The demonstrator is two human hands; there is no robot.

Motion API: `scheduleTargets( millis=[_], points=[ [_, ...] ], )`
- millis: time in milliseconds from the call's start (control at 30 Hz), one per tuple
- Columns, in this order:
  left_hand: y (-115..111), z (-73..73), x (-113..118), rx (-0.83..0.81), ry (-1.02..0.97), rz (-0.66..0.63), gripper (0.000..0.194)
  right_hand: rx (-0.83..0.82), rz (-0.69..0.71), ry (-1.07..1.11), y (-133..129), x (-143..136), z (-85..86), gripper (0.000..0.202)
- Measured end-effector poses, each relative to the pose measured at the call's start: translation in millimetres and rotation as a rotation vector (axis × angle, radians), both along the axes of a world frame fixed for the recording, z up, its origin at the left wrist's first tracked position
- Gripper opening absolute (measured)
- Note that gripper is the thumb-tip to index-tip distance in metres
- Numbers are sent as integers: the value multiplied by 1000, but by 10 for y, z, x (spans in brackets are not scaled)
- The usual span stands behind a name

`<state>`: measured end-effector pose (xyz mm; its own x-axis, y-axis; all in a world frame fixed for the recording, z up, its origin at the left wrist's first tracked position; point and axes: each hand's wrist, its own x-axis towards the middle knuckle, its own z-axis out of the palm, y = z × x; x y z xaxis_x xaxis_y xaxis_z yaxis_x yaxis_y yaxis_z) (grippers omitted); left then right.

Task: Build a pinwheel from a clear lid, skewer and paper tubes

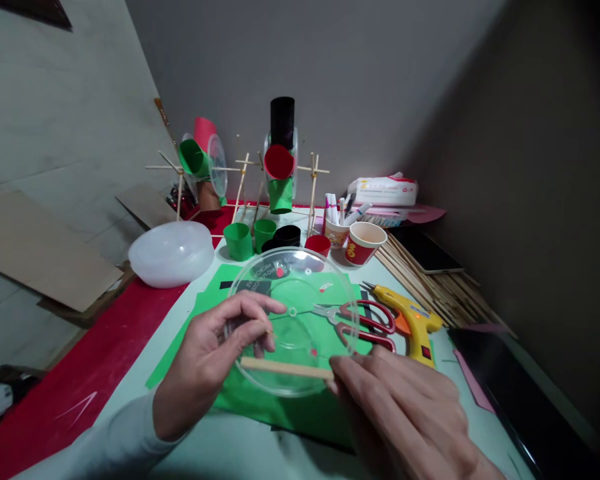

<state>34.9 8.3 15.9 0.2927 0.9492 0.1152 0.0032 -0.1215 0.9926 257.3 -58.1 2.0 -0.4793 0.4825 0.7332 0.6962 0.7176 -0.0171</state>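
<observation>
A round clear plastic lid (pixel 293 337) faces me, tilted up above green paper, with small red dots and a small ring at its centre. My left hand (pixel 220 347) is at the lid's left side, index finger stretched toward the centre. Its thumb and other fingers are pinched together; what they hold is too small to make out. In my right hand (pixel 400 407), at the lid's lower right rim, is a pale wooden stick (pixel 287 368) that points left across the lid's lower part. Which hand bears the lid I cannot tell.
Red-handled scissors (pixel 367 327) and a yellow glue gun (pixel 413 320) lie right of the lid. Paper cups (pixel 365 243), markers (pixel 335 210) and wooden sticks (pixel 425 287) are behind. Two stick frames with coloured tubes (pixel 281 123) stand at the back. Clear bowls (pixel 171 253) sit left, a black tablet-like slab (pixel 520 393) right.
</observation>
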Motion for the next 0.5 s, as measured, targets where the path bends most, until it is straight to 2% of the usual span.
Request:
scheduleTargets(
  millis=[133,300,400,500],
  points=[
    [34,-24,29,-51,-9,-24,25,16,-8,16,-14,7,26,20],
    [53,-40,13,-35,-84,-66,23,25,-247,184,245,159,24,7],
    [41,77,-69,-24,-183,-77,21,1,-333,240,393,270,13,8],
    [-70,243,-384,31,-130,-29,24,-2,-339,253,455,321,-13,10]
  ],
)
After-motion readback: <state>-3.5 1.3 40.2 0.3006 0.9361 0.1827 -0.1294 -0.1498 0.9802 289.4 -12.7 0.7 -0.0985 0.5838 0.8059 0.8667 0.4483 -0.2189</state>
